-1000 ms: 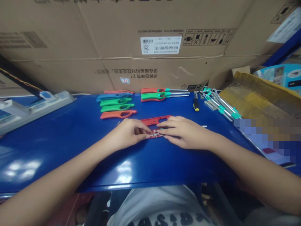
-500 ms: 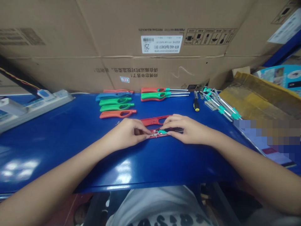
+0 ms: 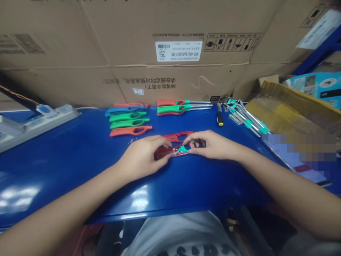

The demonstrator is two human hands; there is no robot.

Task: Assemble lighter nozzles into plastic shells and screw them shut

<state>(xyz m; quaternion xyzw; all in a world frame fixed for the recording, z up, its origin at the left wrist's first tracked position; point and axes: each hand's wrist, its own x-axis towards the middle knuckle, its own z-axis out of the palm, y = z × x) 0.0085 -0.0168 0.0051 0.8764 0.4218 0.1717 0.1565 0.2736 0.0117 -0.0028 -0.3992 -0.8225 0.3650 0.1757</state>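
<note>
On my feed: left hand (image 3: 145, 156) half-curled, holding red shell (image 3: 162, 153); right hand (image 3: 207, 144) pinched narrow on green trigger (image 3: 183, 149).

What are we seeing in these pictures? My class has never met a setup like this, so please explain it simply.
There is no robot here, just a person's bare hands. Every picture comes from one camera worn on the head, looking forward and down.

The left hand spans a dark red part between thumb and fingers. The right hand's fingertips are at a small green piece. How firmly either grips is unclear. Just behind lies a red half-shell.

Farther back on the blue table are coloured handles, handles with metal rods, a black-and-yellow screwdriver and a power strip.
</note>
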